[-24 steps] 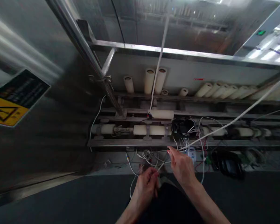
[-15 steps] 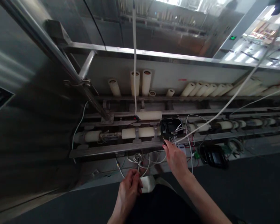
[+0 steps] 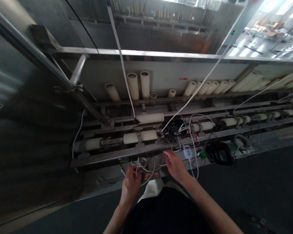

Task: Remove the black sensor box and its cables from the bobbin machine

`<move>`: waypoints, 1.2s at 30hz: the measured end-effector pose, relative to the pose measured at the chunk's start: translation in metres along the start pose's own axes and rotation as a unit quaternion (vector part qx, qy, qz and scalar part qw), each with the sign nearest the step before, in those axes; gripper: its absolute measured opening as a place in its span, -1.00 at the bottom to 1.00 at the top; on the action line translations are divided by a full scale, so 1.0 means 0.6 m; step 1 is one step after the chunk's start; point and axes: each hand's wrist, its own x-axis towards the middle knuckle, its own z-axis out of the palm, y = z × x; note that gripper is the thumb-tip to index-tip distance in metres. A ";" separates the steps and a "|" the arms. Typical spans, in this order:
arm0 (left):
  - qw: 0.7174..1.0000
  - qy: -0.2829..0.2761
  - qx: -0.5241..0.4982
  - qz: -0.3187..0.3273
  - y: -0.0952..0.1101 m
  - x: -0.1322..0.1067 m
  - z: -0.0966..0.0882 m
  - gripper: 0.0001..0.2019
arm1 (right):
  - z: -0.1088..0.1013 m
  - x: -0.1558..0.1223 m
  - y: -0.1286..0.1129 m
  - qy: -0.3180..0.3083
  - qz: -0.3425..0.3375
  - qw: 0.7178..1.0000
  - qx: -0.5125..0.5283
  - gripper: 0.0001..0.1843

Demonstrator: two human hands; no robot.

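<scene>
My left hand (image 3: 131, 184) is closed on a thin white cable (image 3: 137, 168) whose end stands up from its fingers, low in front of the rail. To the right, my right hand (image 3: 177, 167) reaches in palm down, fingers stretched and slightly apart beside the loops of the same kind of cable; whether a fingertip touches one is unclear. Between the hands lies a loose cable coil (image 3: 143, 162). Above my right hand, a hanging white cable ends in a small black and red clip (image 3: 159, 133) at a cream roller (image 3: 148, 135). A black open housing (image 3: 173, 127) with wires sits beside it.
A white plug-in box (image 3: 188, 152), a green board (image 3: 202, 153) and a black case (image 3: 219, 153) lie right of my right hand. A metal rail (image 3: 107, 157) runs across. Cream tubes (image 3: 145, 85) stand along the back ledge. A slanting metal pole (image 3: 88, 105) is at left.
My right hand has let go of the hanging cable's end and moved down and left toward the coil. The left hand has risen slightly, still on the white cable. The view has shifted.
</scene>
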 end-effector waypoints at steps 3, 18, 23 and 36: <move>0.993 -0.025 0.103 0.060 -0.001 0.022 0.017 -0.73 | 0.034 -0.039 0.023 -0.079 0.053 0.995 -0.031 -0.65; 0.983 0.038 0.114 0.138 -0.064 0.063 -0.011 -0.76 | 0.082 -0.059 0.031 -0.191 0.014 0.957 -0.218 -0.54; 0.971 -0.132 0.122 0.159 -0.072 0.056 0.007 -0.74 | 0.084 -0.059 0.037 -0.171 0.030 0.956 -0.237 -0.66; 0.985 -0.145 0.068 0.072 -0.080 0.041 -0.019 -0.58 | 0.065 -0.074 0.048 -0.055 0.083 0.992 -0.072 -0.77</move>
